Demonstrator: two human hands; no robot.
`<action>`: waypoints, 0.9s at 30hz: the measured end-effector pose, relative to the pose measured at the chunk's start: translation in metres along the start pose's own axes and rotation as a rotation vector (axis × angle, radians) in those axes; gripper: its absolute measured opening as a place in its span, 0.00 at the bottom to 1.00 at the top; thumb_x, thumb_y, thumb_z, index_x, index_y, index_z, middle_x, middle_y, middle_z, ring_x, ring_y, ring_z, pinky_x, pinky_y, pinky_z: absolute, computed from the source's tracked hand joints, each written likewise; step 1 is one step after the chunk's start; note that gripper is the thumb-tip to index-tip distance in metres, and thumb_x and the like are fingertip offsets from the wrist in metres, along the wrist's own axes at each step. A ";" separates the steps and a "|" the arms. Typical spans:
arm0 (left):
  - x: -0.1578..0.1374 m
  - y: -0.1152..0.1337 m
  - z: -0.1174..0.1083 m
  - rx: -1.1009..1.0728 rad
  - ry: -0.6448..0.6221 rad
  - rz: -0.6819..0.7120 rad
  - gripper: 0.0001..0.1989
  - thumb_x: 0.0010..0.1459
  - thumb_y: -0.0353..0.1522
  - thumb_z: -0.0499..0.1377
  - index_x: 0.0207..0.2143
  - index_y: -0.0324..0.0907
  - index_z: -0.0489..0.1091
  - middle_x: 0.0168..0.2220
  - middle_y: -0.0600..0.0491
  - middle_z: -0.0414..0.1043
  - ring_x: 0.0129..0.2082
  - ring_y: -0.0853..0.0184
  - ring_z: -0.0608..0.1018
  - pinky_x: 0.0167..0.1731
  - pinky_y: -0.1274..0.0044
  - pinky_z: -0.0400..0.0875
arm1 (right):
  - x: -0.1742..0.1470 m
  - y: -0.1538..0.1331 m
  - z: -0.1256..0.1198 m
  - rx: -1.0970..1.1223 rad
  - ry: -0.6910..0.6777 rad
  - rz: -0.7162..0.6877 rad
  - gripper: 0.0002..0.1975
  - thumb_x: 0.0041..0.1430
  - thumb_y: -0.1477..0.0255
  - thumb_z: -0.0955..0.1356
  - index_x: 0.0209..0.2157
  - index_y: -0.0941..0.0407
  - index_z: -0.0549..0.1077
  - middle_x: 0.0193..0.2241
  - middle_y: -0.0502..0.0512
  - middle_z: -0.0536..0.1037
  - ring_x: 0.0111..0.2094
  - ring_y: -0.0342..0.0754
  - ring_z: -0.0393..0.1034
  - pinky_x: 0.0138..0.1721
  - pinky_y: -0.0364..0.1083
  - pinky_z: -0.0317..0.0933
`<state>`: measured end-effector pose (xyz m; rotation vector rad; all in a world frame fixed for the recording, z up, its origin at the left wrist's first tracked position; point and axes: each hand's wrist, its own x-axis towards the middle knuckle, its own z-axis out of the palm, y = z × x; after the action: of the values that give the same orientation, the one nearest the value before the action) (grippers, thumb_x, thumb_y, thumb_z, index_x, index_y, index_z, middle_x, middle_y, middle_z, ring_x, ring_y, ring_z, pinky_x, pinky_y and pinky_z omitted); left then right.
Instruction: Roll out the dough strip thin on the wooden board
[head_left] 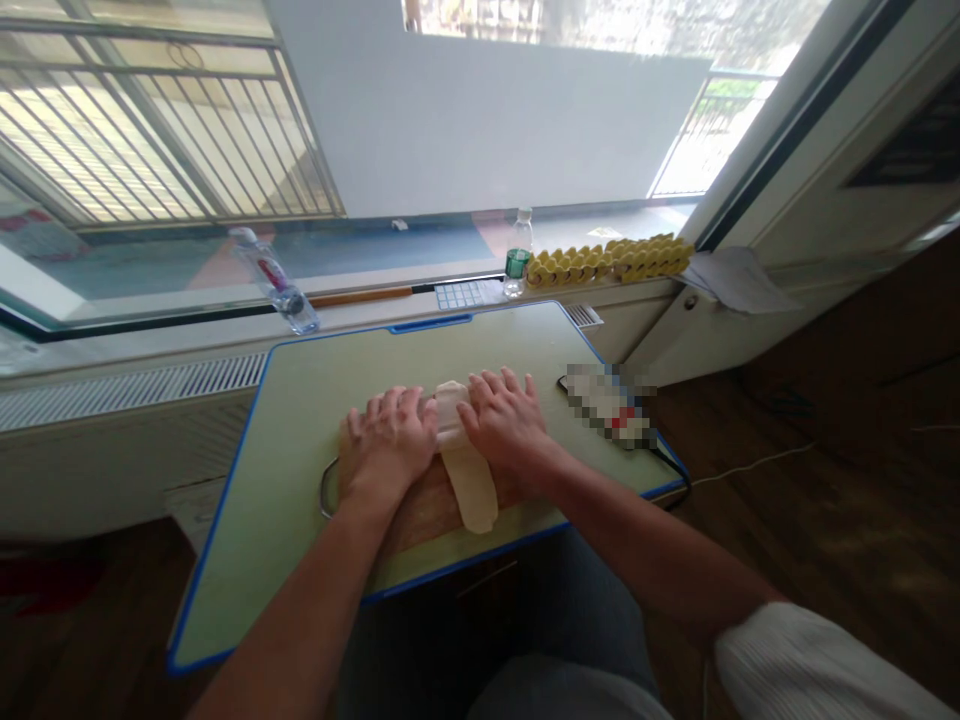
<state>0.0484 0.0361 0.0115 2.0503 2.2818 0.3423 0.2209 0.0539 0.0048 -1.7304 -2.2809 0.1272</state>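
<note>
Lit by daylight through a wide glass window [420, 250], with grey metal railing [187, 145] outside. Furnished with a pale green, blue-edged table [262, 500] above dark wooden floor [757, 450].

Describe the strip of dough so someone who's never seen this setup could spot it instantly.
Start at the pale green tabletop with blue edging, then the brown wooden board on it. Between the left hand and right hand, the dough runs toward the person: a flat, cream strip with a rounded near end, much paler than the board.
</note>
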 end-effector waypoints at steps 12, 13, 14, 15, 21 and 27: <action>-0.051 0.002 0.012 -0.006 0.120 0.018 0.29 0.76 0.44 0.44 0.70 0.44 0.68 0.71 0.41 0.68 0.72 0.46 0.65 0.72 0.41 0.45 | -0.065 0.000 0.004 0.013 0.046 -0.034 0.31 0.79 0.52 0.56 0.72 0.52 0.66 0.73 0.59 0.65 0.77 0.62 0.47 0.75 0.68 0.30; -0.047 0.003 0.012 -0.015 0.116 0.007 0.29 0.76 0.44 0.44 0.69 0.44 0.68 0.70 0.41 0.68 0.72 0.47 0.65 0.72 0.41 0.45 | -0.064 0.000 0.004 0.013 0.042 -0.032 0.31 0.79 0.52 0.56 0.71 0.52 0.67 0.73 0.58 0.66 0.76 0.61 0.48 0.75 0.68 0.31; -0.042 0.004 0.012 -0.023 0.109 0.002 0.29 0.76 0.44 0.44 0.68 0.44 0.69 0.70 0.42 0.69 0.72 0.47 0.66 0.72 0.41 0.46 | -0.060 0.000 0.004 0.009 0.041 -0.029 0.31 0.79 0.52 0.56 0.71 0.52 0.67 0.73 0.58 0.66 0.76 0.62 0.49 0.75 0.68 0.32; -0.035 0.004 0.012 -0.030 0.100 0.000 0.28 0.76 0.44 0.44 0.68 0.44 0.70 0.70 0.42 0.69 0.71 0.47 0.66 0.72 0.41 0.47 | -0.054 0.001 0.004 0.002 0.039 -0.029 0.31 0.79 0.51 0.56 0.71 0.52 0.67 0.73 0.58 0.66 0.76 0.62 0.50 0.74 0.68 0.34; 0.020 0.003 0.010 -0.042 0.101 0.012 0.25 0.75 0.43 0.44 0.62 0.47 0.73 0.67 0.43 0.73 0.66 0.50 0.70 0.70 0.45 0.53 | 0.004 0.003 0.006 -0.021 -0.010 0.021 0.33 0.78 0.50 0.55 0.72 0.54 0.65 0.73 0.60 0.65 0.75 0.66 0.52 0.73 0.70 0.40; 0.054 0.006 0.005 -0.033 0.028 -0.017 0.26 0.74 0.43 0.43 0.59 0.45 0.75 0.65 0.41 0.73 0.63 0.49 0.72 0.67 0.46 0.57 | 0.047 0.008 0.002 0.018 -0.189 0.068 0.40 0.76 0.47 0.55 0.75 0.61 0.59 0.76 0.65 0.59 0.76 0.70 0.48 0.72 0.73 0.44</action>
<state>0.0491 0.0904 0.0140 2.0222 2.2922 0.4077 0.2159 0.1017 0.0087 -1.8591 -2.3415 0.3379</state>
